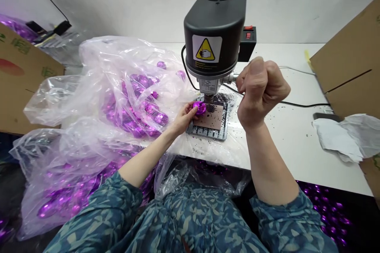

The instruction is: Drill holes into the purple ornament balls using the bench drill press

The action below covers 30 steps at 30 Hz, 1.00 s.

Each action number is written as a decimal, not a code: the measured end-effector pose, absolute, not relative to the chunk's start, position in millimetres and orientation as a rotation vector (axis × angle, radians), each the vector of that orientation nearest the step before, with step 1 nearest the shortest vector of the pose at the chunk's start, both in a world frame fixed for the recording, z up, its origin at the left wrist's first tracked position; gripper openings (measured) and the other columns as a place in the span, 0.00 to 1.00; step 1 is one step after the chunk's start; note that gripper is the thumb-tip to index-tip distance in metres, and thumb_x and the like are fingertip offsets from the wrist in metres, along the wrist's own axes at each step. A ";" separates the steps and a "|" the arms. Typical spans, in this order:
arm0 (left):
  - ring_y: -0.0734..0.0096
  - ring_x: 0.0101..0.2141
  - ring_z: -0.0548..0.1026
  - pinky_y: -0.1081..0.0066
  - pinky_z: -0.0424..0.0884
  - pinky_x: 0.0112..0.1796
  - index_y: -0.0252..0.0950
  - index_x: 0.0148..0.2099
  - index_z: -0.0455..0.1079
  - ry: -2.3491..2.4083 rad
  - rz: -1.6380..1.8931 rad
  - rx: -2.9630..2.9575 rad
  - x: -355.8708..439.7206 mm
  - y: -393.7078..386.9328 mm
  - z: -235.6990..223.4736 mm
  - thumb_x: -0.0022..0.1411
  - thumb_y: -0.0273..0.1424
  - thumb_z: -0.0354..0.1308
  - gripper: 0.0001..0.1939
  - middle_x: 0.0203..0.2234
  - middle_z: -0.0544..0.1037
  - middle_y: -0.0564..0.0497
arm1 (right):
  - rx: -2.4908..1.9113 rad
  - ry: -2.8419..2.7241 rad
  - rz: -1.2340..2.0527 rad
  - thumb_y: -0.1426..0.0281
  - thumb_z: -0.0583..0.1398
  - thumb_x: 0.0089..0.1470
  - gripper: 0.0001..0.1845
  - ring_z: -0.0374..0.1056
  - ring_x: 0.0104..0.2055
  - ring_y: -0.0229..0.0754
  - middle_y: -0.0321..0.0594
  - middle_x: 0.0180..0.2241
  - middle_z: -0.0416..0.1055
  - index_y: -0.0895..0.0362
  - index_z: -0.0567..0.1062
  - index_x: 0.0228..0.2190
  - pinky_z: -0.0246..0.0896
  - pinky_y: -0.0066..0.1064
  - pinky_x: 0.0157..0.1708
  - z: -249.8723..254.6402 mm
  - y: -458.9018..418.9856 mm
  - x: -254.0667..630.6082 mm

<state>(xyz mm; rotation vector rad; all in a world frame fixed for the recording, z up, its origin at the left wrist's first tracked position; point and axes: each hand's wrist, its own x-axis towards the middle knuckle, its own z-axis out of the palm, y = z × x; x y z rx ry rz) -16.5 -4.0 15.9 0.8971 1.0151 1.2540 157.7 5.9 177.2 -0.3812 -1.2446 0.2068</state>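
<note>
My left hand [184, 118] pinches a shiny purple mirror ball [200, 108] between thumb and fingers. The ball is beside and just below the chuck [208, 97] of a black bench drill press [214, 27]; I cannot tell whether a bit touches it. Under it, a brown board [214, 121] lies on the press's grey metal base [208, 136], strewn with dark shavings. My right hand [261, 87] is closed in a fist around the feed lever [234, 78] at the machine's right side, hiding the lever's end.
Left of the press, a clear plastic bag [97, 59] holds several purple balls [136, 118]; another filled bag [62, 197] hangs lower. Cardboard boxes [350, 47] stand at both sides. Crumpled white paper [338, 136] and a black cable [305, 105] lie on the white table [285, 142]. More purple balls [329, 213] are below it.
</note>
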 end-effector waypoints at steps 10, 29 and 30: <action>0.65 0.45 0.82 0.68 0.79 0.46 0.36 0.54 0.76 1.045 1.325 1.057 -27.4 0.2 -4.3 0.53 0.48 0.80 0.33 0.47 0.84 0.46 | -0.413 -1.240 0.161 0.53 0.60 0.67 0.32 0.49 0.16 0.29 0.27 0.16 0.49 0.54 0.52 0.19 0.41 0.34 0.18 180.7 3.4 156.8; 0.60 0.46 0.79 0.61 0.78 0.49 0.40 0.60 0.75 1.314 1.200 1.815 -5.5 -1.1 -11.2 0.60 0.35 0.76 0.27 0.48 0.82 0.46 | -0.571 -1.270 0.238 0.42 0.55 0.60 0.32 0.48 0.17 0.25 0.26 0.17 0.45 0.52 0.50 0.21 0.44 0.29 0.22 199.0 7.3 157.0; 0.59 0.48 0.80 0.61 0.78 0.50 0.40 0.60 0.75 1.312 1.203 1.834 -5.2 -1.7 -11.5 0.60 0.34 0.75 0.27 0.49 0.82 0.46 | -0.566 -1.271 0.239 0.42 0.55 0.60 0.32 0.48 0.17 0.25 0.26 0.17 0.45 0.51 0.50 0.21 0.44 0.29 0.22 199.3 7.2 157.3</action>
